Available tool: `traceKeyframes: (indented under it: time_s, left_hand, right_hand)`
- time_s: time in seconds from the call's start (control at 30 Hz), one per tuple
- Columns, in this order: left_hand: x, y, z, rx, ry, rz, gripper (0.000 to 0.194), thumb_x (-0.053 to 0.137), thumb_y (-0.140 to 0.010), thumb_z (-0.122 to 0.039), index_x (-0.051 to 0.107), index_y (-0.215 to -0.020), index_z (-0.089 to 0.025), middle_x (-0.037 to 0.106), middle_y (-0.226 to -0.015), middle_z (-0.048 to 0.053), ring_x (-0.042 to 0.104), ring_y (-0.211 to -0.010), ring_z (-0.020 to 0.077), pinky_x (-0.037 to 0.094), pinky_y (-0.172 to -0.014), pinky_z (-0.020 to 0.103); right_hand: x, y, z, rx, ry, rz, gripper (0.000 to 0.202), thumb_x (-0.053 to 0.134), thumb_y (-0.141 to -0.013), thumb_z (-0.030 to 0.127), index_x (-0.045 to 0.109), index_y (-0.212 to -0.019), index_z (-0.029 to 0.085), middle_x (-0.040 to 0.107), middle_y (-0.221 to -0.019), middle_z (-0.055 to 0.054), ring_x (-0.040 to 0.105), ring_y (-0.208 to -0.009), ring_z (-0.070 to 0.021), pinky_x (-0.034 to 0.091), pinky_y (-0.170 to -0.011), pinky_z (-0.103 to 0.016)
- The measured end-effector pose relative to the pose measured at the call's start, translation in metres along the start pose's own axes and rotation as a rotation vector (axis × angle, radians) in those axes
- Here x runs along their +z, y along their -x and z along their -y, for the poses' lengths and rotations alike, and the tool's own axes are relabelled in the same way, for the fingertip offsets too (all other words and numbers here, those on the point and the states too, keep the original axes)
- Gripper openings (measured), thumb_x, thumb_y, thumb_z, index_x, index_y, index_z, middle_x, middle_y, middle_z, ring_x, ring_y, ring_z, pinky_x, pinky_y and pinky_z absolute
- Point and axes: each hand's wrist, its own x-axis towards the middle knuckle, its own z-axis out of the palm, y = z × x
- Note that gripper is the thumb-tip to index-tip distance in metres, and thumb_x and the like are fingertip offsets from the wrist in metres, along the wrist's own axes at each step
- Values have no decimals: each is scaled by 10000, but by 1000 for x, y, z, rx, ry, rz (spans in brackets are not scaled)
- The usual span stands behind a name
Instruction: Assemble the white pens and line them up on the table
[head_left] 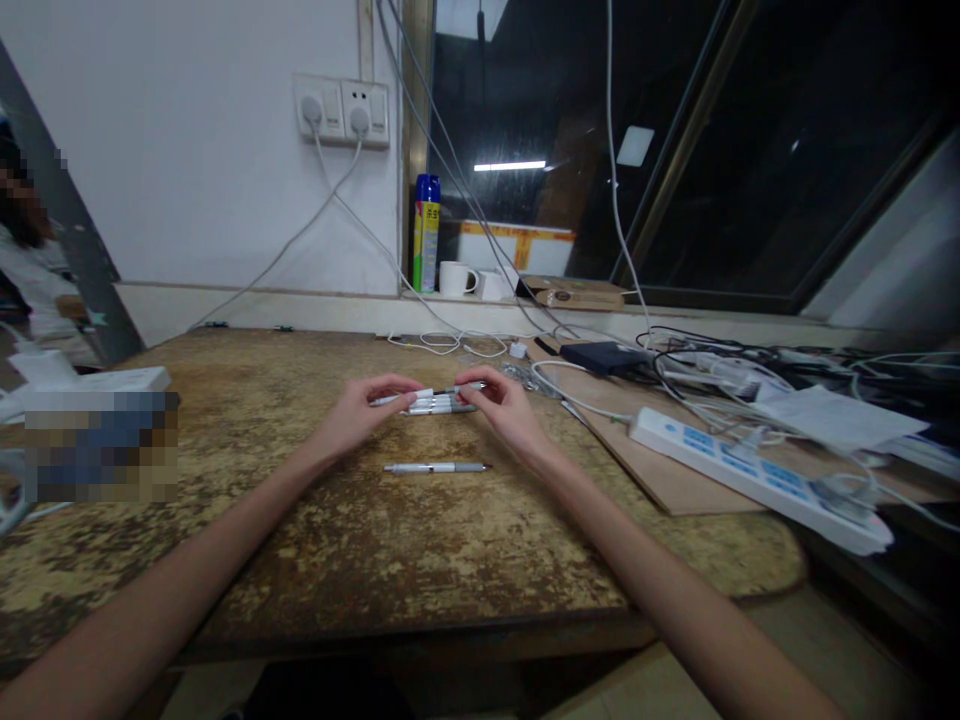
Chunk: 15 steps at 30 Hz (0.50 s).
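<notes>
Above the middle of the worn wooden table (pixel 337 560), my left hand (pixel 365 402) pinches a white pen barrel (pixel 405 398). My right hand (pixel 499 398) is closed on a grey pen section (pixel 471 386), with a thin dark piece showing between it and the barrel. Just under my fingers lie several silver-white pens (pixel 431 406) side by side, their ends partly hidden by my hands. Nearer to me, one silver pen with a grey grip (pixel 435 468) lies flat, its dark tip to the right.
At right, a white power strip (pixel 750 480) rests across a thin brown board (pixel 660 490), with tangled cables behind. Another white strip (pixel 127 382) stands at left. A spray can (pixel 426 235) and mug (pixel 456 279) are on the sill.
</notes>
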Motion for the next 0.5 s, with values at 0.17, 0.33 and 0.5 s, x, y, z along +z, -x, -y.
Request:
traceKeyframes:
  time_s: [0.17, 0.33, 0.5]
  left_hand:
    - [3, 1, 0, 5, 36, 42, 318, 667, -901, -446, 750, -1109, -221, 769, -1110, 63, 700, -1020, 243, 520, -957, 395]
    - [4, 1, 1, 8, 46, 45, 326, 671, -900, -454, 755, -1100, -210, 772, -1099, 72, 703, -1005, 246, 530, -935, 389]
    - [4, 1, -2, 22, 22, 57, 324, 669, -900, -456, 765, -1093, -213, 774, -1091, 73, 702, -998, 248, 533, -923, 384]
  right_hand:
    - [5, 4, 1, -11, 42, 70, 203, 703, -822, 384, 705, -948, 225, 736, -919, -35, 689, -838, -212, 552, -769, -335]
    - [4, 5, 2, -2, 80, 99, 225, 700, -827, 400, 705, -965, 223, 736, -927, -32, 683, -826, -205, 547, -732, -318]
    - [3, 5, 2, -23, 55, 119, 223, 707, -833, 400, 700, -961, 217, 726, -937, -34, 677, -817, -191, 545, -742, -311]
